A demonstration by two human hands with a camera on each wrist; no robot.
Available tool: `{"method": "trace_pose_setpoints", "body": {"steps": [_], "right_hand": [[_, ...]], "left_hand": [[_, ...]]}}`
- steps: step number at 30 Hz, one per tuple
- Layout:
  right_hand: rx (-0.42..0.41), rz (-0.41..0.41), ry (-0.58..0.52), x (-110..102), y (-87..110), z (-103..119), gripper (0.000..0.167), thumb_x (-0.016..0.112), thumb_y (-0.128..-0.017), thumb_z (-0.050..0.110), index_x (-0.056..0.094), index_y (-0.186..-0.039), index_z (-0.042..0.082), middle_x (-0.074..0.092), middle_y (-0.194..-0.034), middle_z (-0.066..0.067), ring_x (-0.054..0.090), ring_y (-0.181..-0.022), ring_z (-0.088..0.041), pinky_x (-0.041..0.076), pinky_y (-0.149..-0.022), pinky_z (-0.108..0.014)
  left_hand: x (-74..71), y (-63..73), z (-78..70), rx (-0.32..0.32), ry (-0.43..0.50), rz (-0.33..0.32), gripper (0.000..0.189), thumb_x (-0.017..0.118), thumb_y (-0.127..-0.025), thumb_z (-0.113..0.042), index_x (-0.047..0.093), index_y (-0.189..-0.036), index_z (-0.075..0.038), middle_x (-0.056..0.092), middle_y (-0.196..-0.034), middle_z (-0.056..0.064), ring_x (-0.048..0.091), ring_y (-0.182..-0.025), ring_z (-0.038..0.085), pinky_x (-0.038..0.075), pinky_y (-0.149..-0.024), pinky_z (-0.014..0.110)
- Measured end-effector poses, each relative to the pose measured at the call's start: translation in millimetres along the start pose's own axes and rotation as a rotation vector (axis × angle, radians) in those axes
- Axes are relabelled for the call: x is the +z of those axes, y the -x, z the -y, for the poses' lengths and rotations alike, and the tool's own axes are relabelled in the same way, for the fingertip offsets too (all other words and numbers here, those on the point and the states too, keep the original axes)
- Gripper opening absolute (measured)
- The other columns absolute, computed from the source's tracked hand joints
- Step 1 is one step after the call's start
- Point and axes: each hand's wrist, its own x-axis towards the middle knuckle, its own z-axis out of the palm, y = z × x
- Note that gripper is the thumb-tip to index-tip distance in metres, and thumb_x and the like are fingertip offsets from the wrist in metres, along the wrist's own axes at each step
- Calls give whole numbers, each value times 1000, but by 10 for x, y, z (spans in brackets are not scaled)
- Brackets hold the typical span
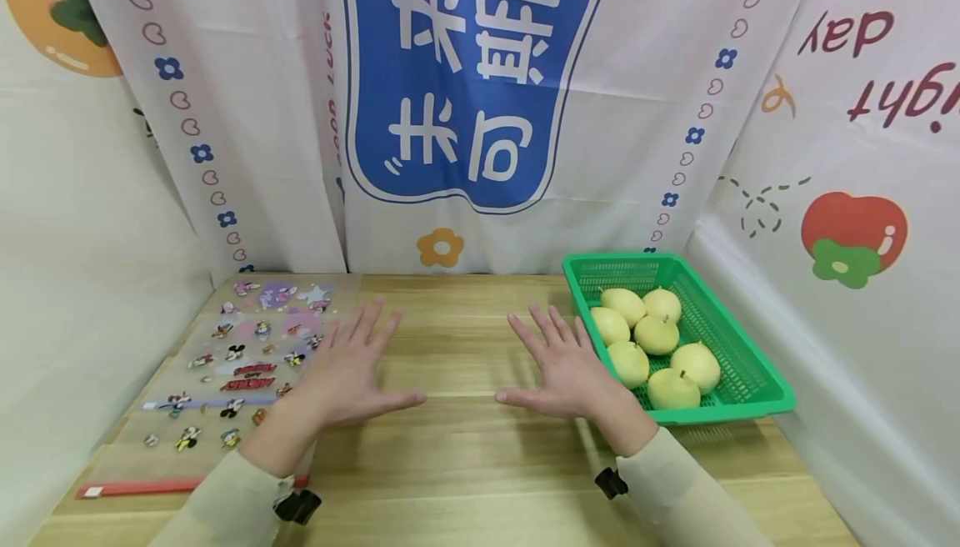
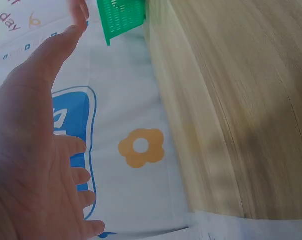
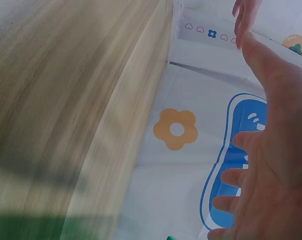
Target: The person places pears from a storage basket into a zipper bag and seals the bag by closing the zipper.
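Observation:
My left hand [image 1: 341, 376] is held out over the table with its fingers spread, palm down and nothing in it. It overlaps the right side of some clear plastic zip bags [image 1: 247, 439] printed with cartoon figures. My right hand [image 1: 566, 372], likewise spread and holding nothing, is close to the left wall of a green plastic basket [image 1: 750, 363]. Several pale yellow-green pears [image 1: 657, 335] lie inside that basket. Both wrist views show straight, separated fingers, with the left hand [image 2: 30, 150] and the right hand [image 3: 278, 155] each raised above the wood.
A wooden table [image 1: 457, 464] spans the space beneath the hands. Behind it hangs a white printed cloth [image 1: 645, 155] with a blue panel, and more printed cloth [image 1: 862, 347] encloses the right side. The bags have a red slider strip [image 1: 150, 488] near the front.

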Motion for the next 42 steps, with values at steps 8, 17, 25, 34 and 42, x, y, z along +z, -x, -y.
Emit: {"method": "trace_pose_setpoints", "body": {"steps": [8, 17, 25, 34, 42], "right_hand": [[-10, -134, -47, 26, 16, 9, 79, 71, -104, 56, 46, -166, 14, 57, -159, -16, 66, -136, -37, 59, -112, -57], [-14, -183, -58, 103, 76, 15, 63, 72, -105, 46, 56, -156, 13, 67, -144, -12, 76, -107, -30, 68, -85, -48], [-19, -178, -49, 146, 95, 39, 56, 72, -105, 42, 60, -152, 13, 67, -141, -11, 76, -110, -31, 67, -86, -49], [-23, -161, -49, 159, 86, 57, 57, 70, -106, 45, 59, -153, 14, 67, -143, -10, 76, -111, -30, 67, -85, -49], [-35, -170, -41, 196, 87, 58, 54, 72, -105, 41, 61, -150, 13, 68, -141, -11, 77, -108, -30, 67, -81, -48]], "left_hand": [[-125, 110, 243, -76, 87, -65, 85, 71, -104, -53, 42, -166, -2, 44, -167, 32, 47, -151, 56, 42, -123, 77], [-142, 376, 770, -202, 174, 56, 77, 73, -103, -49, 55, -151, 9, 58, -150, 39, 62, -131, 59, 57, -103, 75], [-49, 689, 1087, -335, 359, 323, 57, 97, -81, -36, 54, -98, -3, 57, -88, 6, 54, -81, 22, 47, -65, 33], [36, 826, 1066, -334, 333, 406, 58, 102, -76, -30, 51, -93, -8, 53, -87, 5, 51, -84, 23, 43, -70, 33], [52, 800, 1100, -266, 333, 340, 41, 95, -84, -19, 55, -84, -10, 56, -81, 0, 50, -78, 19, 43, -70, 32]]}}
